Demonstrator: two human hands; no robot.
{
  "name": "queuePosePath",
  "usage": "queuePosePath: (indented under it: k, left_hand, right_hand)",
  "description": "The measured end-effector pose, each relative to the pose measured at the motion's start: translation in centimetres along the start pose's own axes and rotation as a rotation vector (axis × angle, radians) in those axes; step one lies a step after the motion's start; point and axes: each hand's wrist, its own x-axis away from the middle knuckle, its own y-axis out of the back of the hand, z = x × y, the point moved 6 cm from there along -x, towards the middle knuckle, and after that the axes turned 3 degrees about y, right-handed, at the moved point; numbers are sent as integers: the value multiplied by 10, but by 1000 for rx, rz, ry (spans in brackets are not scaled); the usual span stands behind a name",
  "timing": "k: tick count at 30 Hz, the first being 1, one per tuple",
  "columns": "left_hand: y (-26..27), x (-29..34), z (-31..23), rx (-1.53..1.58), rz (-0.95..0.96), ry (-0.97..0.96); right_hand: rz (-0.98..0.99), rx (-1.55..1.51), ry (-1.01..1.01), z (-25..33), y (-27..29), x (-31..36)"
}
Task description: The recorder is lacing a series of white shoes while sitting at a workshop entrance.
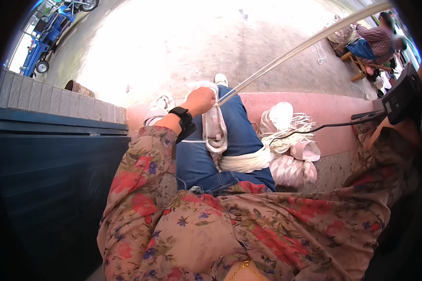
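My left hand, with a black band on its wrist, is closed over the upper part of a pink-and-white shoe-shaped piece on my lap. Long white cords run taut from beside its fingers to the upper right and leave the picture. Across my right thigh lies a thick hank of cream cord. My right arm reaches out to the right edge, a black device on it; the right hand itself does not show.
Beside my right leg lie a heap of loose cream strands and pink-and-white woven pieces. A black cable crosses above them. At my left stands a dark blue cabinet. A person sits far right; blue three-wheelers stand far left.
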Motion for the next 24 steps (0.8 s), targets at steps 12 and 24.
queuePosePath:
  k: [12, 24]
  left_hand:
    - [-20, -35, 0, -46, 260, -104]
    - [55, 17, -42, 564, 297, -263]
  right_hand:
    - [-106, -18, -163, -47, 49, 1]
    - [-209, -91, -274, -103, 87, 1]
